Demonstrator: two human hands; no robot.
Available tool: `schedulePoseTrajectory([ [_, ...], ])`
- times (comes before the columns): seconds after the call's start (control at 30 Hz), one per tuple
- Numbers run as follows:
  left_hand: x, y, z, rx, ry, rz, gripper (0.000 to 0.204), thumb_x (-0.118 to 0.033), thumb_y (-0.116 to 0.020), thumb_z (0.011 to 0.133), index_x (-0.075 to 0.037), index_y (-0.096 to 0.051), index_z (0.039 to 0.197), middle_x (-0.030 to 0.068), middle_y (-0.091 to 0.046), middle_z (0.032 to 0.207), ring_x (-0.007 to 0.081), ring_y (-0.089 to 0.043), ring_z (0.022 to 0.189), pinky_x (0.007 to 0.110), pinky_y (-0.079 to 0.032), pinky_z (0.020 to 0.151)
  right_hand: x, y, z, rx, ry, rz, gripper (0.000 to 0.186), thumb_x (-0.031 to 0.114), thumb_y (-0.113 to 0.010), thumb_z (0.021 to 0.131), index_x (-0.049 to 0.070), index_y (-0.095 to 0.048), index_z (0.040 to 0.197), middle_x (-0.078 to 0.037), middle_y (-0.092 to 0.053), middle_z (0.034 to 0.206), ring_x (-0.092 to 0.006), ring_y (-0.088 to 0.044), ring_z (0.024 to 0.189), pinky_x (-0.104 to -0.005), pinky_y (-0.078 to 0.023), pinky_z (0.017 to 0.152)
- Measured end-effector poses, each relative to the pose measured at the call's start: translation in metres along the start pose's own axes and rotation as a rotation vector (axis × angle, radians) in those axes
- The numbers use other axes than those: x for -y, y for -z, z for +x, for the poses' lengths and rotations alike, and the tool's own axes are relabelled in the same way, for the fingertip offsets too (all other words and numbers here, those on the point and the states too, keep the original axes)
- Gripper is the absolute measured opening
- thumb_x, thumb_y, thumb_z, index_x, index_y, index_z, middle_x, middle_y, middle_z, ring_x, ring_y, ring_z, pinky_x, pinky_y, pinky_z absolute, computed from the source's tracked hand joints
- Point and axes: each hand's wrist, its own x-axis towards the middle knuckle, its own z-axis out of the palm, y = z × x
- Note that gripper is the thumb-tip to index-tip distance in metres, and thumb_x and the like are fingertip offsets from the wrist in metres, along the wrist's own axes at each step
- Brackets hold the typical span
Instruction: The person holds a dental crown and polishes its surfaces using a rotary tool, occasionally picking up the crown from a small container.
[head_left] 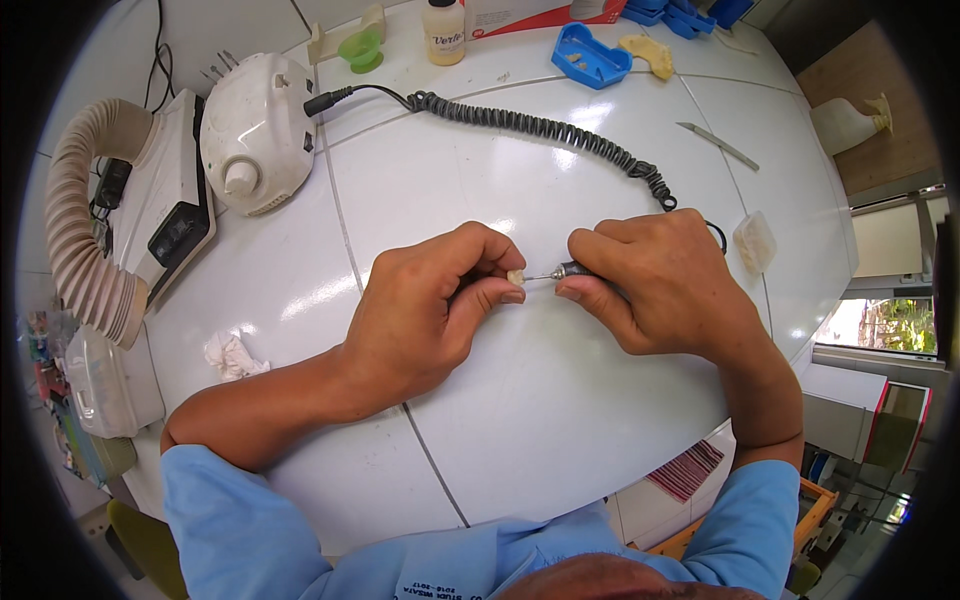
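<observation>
My left hand (440, 310) pinches a small cream-coloured piece (516, 277) between thumb and fingers at the centre of the head view. My right hand (650, 280) is wrapped round a dark-and-silver rotary handpiece (572, 270), whose thin metal tip reaches leftward to the piece, at or against it. A coiled black cord (540, 128) runs from a white control unit (255, 140) at upper left, arches across the tiled table and passes behind my right hand.
White tiled table (390, 190) with an extractor hose (85, 220), crumpled tissue (230, 355), plastic tub (105, 390), green cup (360, 50), bottle (445, 35), blue trays (588, 58), cream cast (650, 52), knife (718, 143) and small clear box (754, 242). A window (880, 325) is at right.
</observation>
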Motion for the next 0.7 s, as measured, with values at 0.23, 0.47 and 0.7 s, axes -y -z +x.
schedulePoseTrajectory([
  [0.23, 0.0019, -0.0014, -0.0002, -0.009, -0.044, 0.056, 0.013, 0.005, -0.075, 0.105, 0.002, -0.073, 0.118, 0.012, -0.083, 0.1, 0.019, -0.082, 0.092, 0.032, -0.065, 0.084, 0.0003, -0.0008, -0.0005, -0.008, 0.012, -0.004, 0.042, 0.049, -0.069, 0.112, 0.012, -0.069, 0.092, -0.006, -0.068, 0.07, -0.0337, -0.069, 0.061, -0.0485, -0.047, 0.055],
  [0.47, 0.0014, -0.0015, -0.0002, -0.009, -0.065, 0.07, 0.014, 0.006, -0.076, 0.104, 0.001, -0.073, 0.118, 0.0121, -0.082, 0.1, 0.0202, -0.082, 0.091, 0.033, -0.064, 0.082, 0.0015, 0.0009, -0.0001, 0.011, 0.019, -0.026, 0.034, 0.043, -0.073, 0.108, 0.012, -0.069, 0.093, -0.006, -0.064, 0.071, -0.0319, -0.066, 0.063, -0.0465, -0.045, 0.055],
  [0.7, 0.0011, -0.0015, 0.0006, -0.004, -0.073, 0.075, 0.014, 0.006, -0.076, 0.104, 0.001, -0.073, 0.117, 0.0124, -0.081, 0.099, 0.0206, -0.082, 0.089, 0.033, -0.064, 0.081, 0.0016, -0.0005, 0.0, -0.009, 0.034, -0.025, 0.041, 0.049, -0.069, 0.112, 0.013, -0.068, 0.093, -0.005, -0.065, 0.069, -0.0317, -0.068, 0.061, -0.0477, -0.046, 0.054],
])
